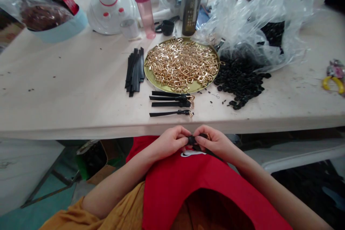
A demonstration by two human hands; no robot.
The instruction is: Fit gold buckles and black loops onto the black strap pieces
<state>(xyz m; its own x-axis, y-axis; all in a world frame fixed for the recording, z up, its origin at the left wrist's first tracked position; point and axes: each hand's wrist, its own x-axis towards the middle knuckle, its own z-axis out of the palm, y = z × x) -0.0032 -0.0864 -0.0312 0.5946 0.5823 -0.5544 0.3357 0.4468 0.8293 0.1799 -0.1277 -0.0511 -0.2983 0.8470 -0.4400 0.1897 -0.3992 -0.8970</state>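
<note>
Both hands meet just off the table's front edge, over a red apron. My left hand [176, 140] pinches one end of a short black strap [191, 140]. My right hand [212, 140] grips the same strap, and a gold buckle [207, 136] shows by its fingers. The fingers hide most of the strap. On the table just beyond lie several black straps with gold buckles [170, 104] in a stack of rows. Behind them a round tray [164, 85] is heaped with gold buckles [183, 63]. Plain black strips [134, 72] lie left of the tray.
A pile of small black loops [239, 82] spills from a clear plastic bag [250, 18] on the right. Yellow-handled pliers [334, 79] lie at far right. A white fan [107, 10], pink bottle [145, 12], dark bottle [192, 7] and black cup [167, 27] stand behind.
</note>
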